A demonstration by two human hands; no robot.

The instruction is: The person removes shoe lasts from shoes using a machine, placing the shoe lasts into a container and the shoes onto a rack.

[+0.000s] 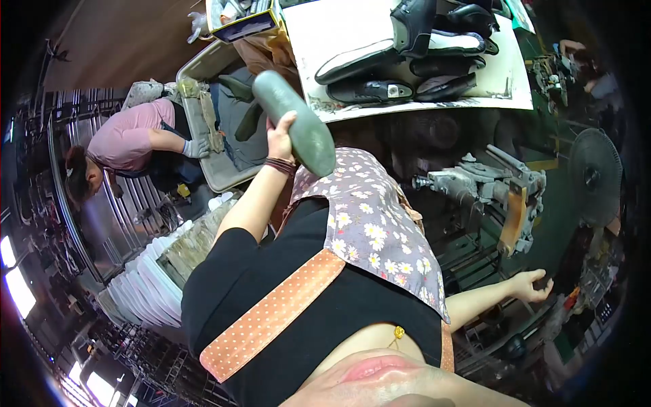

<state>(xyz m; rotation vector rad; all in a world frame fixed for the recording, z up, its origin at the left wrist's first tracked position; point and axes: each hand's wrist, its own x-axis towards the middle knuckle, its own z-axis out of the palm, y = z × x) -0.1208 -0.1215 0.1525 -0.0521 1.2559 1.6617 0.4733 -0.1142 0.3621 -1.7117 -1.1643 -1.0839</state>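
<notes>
In front of the grey, daisy-print cloth apron (pixel 380 234), a long, smooth, round-ended green piece (pixel 306 132) is held up at a slant. The left hand (pixel 279 141) grips it by one long edge near the middle, which looks good for balance; so smooth a surface may slip, so I'd keep those fingers firm. The right hand (pixel 532 286) is empty, fingers loosely curled, well out to the side; it could steady the free end. To the left sits a grey plastic tub (pixel 239 178), best kept clear of the piece's ends. Beyond, black shoes (pixel 369 91) lie on a white-topped bench (pixel 346 27). A co-worker in a pink shirt (pixel 129 136) bends beside the tub.
</notes>
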